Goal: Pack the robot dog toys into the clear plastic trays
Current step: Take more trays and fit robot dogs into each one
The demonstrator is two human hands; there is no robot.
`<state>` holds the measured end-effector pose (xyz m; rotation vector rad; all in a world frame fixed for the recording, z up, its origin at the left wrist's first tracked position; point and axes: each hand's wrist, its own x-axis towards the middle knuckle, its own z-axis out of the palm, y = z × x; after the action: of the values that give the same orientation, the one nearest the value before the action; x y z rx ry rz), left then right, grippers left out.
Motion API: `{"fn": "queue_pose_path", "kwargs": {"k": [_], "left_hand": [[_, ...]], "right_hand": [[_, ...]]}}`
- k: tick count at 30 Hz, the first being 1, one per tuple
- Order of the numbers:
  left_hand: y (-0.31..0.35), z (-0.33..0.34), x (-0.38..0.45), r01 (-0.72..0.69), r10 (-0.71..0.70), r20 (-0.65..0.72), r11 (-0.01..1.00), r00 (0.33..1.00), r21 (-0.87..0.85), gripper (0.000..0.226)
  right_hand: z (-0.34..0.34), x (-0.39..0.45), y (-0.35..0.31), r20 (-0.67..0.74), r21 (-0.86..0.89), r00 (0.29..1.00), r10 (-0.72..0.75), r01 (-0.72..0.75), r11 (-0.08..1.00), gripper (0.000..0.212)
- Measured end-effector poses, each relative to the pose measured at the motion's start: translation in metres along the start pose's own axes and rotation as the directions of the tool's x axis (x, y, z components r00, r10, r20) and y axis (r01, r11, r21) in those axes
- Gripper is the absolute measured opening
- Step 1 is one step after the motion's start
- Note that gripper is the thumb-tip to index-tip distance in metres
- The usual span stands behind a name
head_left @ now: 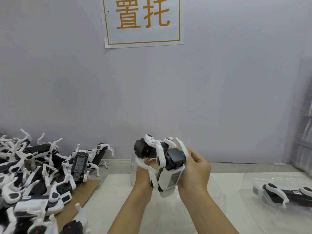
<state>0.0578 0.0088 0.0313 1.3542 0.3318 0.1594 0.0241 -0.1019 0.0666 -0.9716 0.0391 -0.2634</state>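
Observation:
A white and black robot dog toy (166, 166) is held up in the air between both hands, its legs folded against the body. My left hand (143, 174) grips it from the left and underneath. My right hand (195, 169) wraps around its right side. Below the hands lies a clear plastic tray (217, 196) on the white table. At the right, a second clear tray (249, 179) holds a packed robot dog (287, 195) lying on its side.
A heap of loose robot dogs (33, 179) covers brown cardboard (87, 188) at the left. A stack of clear trays (303, 124) leans at the right edge. A grey wall with a paper sign (143, 21) rises behind the table.

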Motion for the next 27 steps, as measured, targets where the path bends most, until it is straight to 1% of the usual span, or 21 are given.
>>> {"fn": "queue_pose_path", "kwargs": {"k": [2, 3, 5, 7, 9, 10, 11, 13, 15, 17, 18, 19, 20, 21, 22, 24, 25, 26, 27], "left_hand": [[0.005, 0.002, -0.003, -0.087, 0.088, 0.015, 0.996, 0.996, -0.030, 0.030], [0.006, 0.002, -0.004, -0.124, 0.124, 0.000, 0.992, 0.992, -0.021, 0.032], [0.005, 0.000, -0.004, -0.158, 0.157, 0.019, 0.987, 0.987, 0.027, 0.042], [0.008, 0.000, -0.007, -0.146, 0.148, 0.058, 0.989, 0.987, -0.025, 0.031], [0.014, 0.002, -0.012, -0.111, 0.114, 0.036, 0.991, 0.993, -0.073, 0.022], [0.015, 0.004, -0.014, -0.101, 0.102, 0.006, 0.991, 0.995, -0.088, 0.021], [0.017, 0.008, -0.018, -0.108, 0.105, -0.036, 0.990, 0.994, -0.093, 0.020], [0.019, 0.015, -0.023, -0.143, 0.129, -0.124, 0.983, 0.984, -0.115, 0.023], [0.021, 0.023, -0.030, -0.093, 0.076, -0.121, 0.985, 0.990, -0.146, 0.019], [0.024, 0.031, -0.038, -0.016, 0.017, 0.003, 0.982, 1.000, -0.190, 0.016], [0.025, 0.035, -0.041, 0.005, 0.018, 0.099, 0.974, 0.995, -0.227, 0.021], [0.027, 0.038, -0.045, 0.015, 0.039, 0.211, 0.969, 0.977, -0.246, 0.027], [0.028, 0.040, -0.047, -0.009, 0.085, 0.315, 0.972, 0.945, -0.235, 0.031], [0.027, 0.043, -0.050, -0.045, 0.125, 0.409, 0.979, 0.904, -0.199, 0.034], [0.024, 0.045, -0.050, -0.099, 0.159, 0.472, 0.984, 0.867, -0.150, 0.043], [0.019, 0.047, -0.049, -0.192, 0.214, 0.519, 0.977, 0.828, -0.097, 0.067], [0.018, 0.047, -0.050, -0.220, 0.239, 0.520, 0.971, 0.820, -0.099, 0.074], [0.017, 0.046, -0.050, -0.245, 0.264, 0.518, 0.964, 0.814, -0.107, 0.077], [0.018, 0.044, -0.050, -0.264, 0.285, 0.525, 0.958, 0.802, -0.116, 0.074]], "right_hand": [[0.001, -0.003, 0.002, -0.072, 0.042, 0.997, 0.033, -0.030, 0.999, 0.030], [0.001, -0.004, 0.003, -0.088, 0.064, 0.994, 0.070, -0.065, 0.996, 0.037], [0.001, -0.005, 0.004, -0.093, 0.103, 0.988, 0.127, -0.117, 0.988, 0.051], [0.001, -0.006, 0.003, -0.107, 0.138, 0.981, 0.161, -0.146, 0.980, 0.057], [0.000, -0.003, 0.001, -0.148, 0.204, 0.967, 0.206, -0.174, 0.963, 0.053], [-0.001, -0.001, 0.000, -0.174, 0.243, 0.958, 0.230, -0.184, 0.952, 0.045], [-0.001, 0.000, -0.002, -0.202, 0.275, 0.947, 0.250, -0.190, 0.942, 0.038], [-0.002, 0.003, -0.006, -0.244, 0.342, 0.931, 0.273, -0.180, 0.922, 0.033], [-0.003, 0.004, -0.012, -0.260, 0.398, 0.922, 0.288, -0.169, 0.902, 0.031], [-0.006, 0.006, -0.016, -0.297, 0.411, 0.911, 0.286, -0.148, 0.899, 0.029], [-0.008, 0.008, -0.018, -0.323, 0.404, 0.904, 0.281, -0.137, 0.905, 0.030], [-0.010, 0.009, -0.022, -0.344, 0.401, 0.897, 0.277, -0.126, 0.907, 0.030], [-0.014, 0.011, -0.024, -0.362, 0.407, 0.893, 0.267, -0.106, 0.907, 0.030], [-0.017, 0.013, -0.027, -0.382, 0.410, 0.889, 0.255, -0.084, 0.908, 0.029], [-0.020, 0.016, -0.029, -0.398, 0.405, 0.887, 0.233, -0.058, 0.912, 0.029], [-0.024, 0.019, -0.034, -0.402, 0.378, 0.897, 0.184, -0.020, 0.926, 0.030], [-0.025, 0.020, -0.036, -0.388, 0.363, 0.908, 0.157, -0.006, 0.932, 0.030], [-0.027, 0.023, -0.036, -0.367, 0.345, 0.922, 0.127, 0.008, 0.939, 0.032], [-0.029, 0.024, -0.035, -0.347, 0.309, 0.933, 0.098, 0.015, 0.951, 0.038]]}}
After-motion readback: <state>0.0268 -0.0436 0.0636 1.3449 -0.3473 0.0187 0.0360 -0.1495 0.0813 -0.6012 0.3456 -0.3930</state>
